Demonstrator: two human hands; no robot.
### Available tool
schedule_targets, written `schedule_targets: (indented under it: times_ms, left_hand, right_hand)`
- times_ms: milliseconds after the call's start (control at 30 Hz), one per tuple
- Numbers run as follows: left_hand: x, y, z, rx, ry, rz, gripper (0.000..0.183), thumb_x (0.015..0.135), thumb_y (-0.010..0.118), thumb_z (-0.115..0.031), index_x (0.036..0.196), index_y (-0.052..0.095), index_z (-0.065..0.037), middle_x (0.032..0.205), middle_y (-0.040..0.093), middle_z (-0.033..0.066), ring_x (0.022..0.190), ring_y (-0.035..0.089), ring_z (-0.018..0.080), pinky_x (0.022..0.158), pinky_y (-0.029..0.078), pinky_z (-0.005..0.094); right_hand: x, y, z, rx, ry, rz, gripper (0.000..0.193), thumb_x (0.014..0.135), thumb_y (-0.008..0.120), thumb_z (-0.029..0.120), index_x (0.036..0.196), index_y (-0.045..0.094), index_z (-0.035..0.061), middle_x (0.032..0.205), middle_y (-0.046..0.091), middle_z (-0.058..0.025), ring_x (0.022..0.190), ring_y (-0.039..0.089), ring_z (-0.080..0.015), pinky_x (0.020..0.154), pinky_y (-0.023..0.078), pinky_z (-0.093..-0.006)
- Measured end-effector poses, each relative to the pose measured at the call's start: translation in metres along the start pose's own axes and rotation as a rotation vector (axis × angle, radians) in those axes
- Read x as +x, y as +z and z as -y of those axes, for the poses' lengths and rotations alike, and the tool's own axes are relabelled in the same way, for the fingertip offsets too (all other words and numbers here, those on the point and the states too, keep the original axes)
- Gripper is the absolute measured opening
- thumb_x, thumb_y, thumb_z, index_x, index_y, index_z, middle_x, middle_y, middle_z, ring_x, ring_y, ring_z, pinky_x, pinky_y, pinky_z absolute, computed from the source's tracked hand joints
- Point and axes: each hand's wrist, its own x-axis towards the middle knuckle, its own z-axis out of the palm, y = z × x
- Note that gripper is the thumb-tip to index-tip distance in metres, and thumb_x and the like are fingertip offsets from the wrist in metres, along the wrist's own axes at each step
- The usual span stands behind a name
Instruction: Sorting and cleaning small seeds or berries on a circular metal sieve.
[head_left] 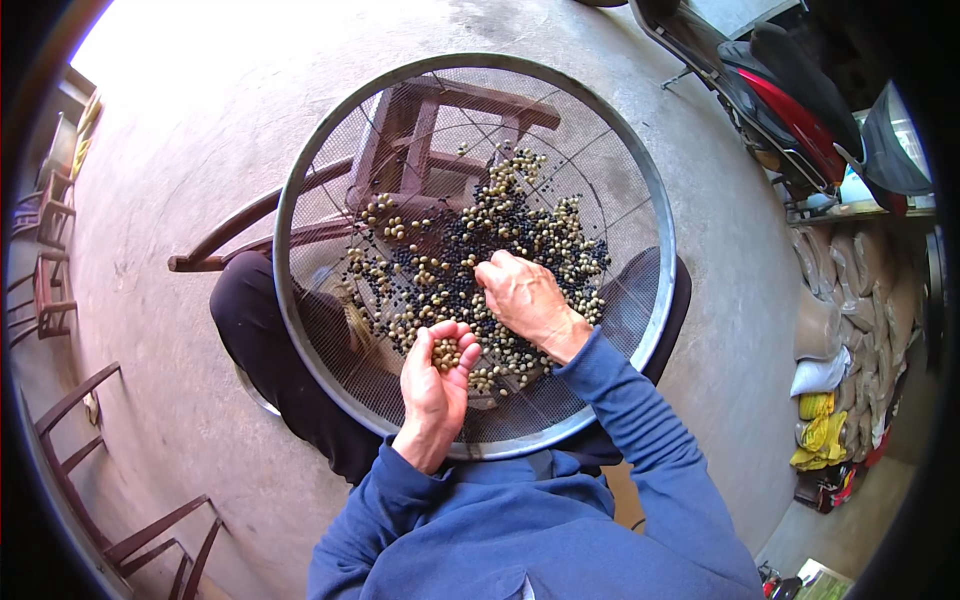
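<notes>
Round metal sieve point(300, 330) resting on the lap, over dark trousers point(255, 330), wire mesh bottom, grey rim. Pale and dark beans point(500, 225) scattered over the mesh, thickest in the middle and toward the right.

Left hand point(437, 375) palm up above the near part of the sieve, fingers curled into a cup, pressed close together. Small heap of pale beans point(445, 353) lying in that palm.

Right hand point(527, 300) palm down on the spread of beans, just beyond the left hand, almost touching it. Fingers bent and close together, tips down among the beans; impossible to tell whether anything is pinched between them. Blue sleeves point(620, 410) on both arms, coming in from the lower edge.

Wooden stool point(440, 110) visible through the mesh, beyond the knees, on the concrete floor point(180, 180). More wooden chair frames point(150, 530) at the left and lower left. Red and black scooter point(790, 110) parked at the upper right. Stacked sacks point(860, 290) along the right side, with yellow bags point(820, 430) below them.
</notes>
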Motion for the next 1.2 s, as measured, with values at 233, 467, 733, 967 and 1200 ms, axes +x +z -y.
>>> schedule_targets:
  times_ms: [233,467,733,967,1200]
  left_hand:
    - [0.000,0.001,0.001,0.010,0.001,0.001,0.040,0.111,0.046,-0.035,0.114,0.062,0.002,0.111,0.067,0.0160,0.099,0.068,0.0241,0.089,0.060,0.0374]
    - [0.003,-0.003,0.005,-0.009,-0.010,0.055,0.041,0.111,0.045,-0.035,0.116,0.062,0.002,0.111,0.068,0.0156,0.100,0.067,0.0240,0.090,0.059,0.0382]
    - [-0.001,0.000,0.000,-0.023,-0.013,0.018,0.038,0.110,0.047,-0.034,0.112,0.064,0.000,0.110,0.068,0.0150,0.097,0.068,0.0241,0.088,0.059,0.0375]
    - [0.001,0.000,0.001,-0.014,-0.016,0.006,0.037,0.110,0.048,-0.034,0.112,0.063,0.000,0.110,0.068,0.0158,0.096,0.067,0.0242,0.088,0.060,0.0368]
    - [0.001,0.001,0.001,0.005,0.000,0.007,0.040,0.111,0.047,-0.035,0.114,0.062,0.002,0.109,0.067,0.0158,0.096,0.067,0.0237,0.087,0.060,0.0370]
  right_hand:
    - [-0.011,-0.014,-0.007,0.207,0.080,-0.105,0.005,0.085,0.065,0.006,0.088,0.062,0.0032,0.082,0.063,-0.0136,0.075,0.066,-0.0317,0.069,0.054,-0.0425]
    - [-0.030,-0.042,0.048,0.517,0.141,0.058,0.007,0.084,0.066,0.008,0.090,0.066,0.0041,0.085,0.067,-0.0135,0.081,0.069,-0.0301,0.073,0.056,-0.0392]
    - [-0.033,-0.049,0.011,0.320,0.110,-0.161,0.010,0.088,0.073,0.009,0.097,0.070,0.0051,0.092,0.069,-0.0125,0.084,0.069,-0.0301,0.074,0.057,-0.0398]
    - [-0.046,-0.033,-0.016,0.170,0.089,0.038,0.012,0.087,0.072,0.012,0.097,0.068,0.0090,0.092,0.065,-0.0099,0.085,0.069,-0.0321,0.074,0.057,-0.0436]
    - [-0.045,-0.024,-0.015,0.051,0.020,0.056,0.009,0.088,0.070,0.013,0.094,0.065,0.0100,0.091,0.061,-0.0098,0.081,0.069,-0.0331,0.070,0.058,-0.0448]
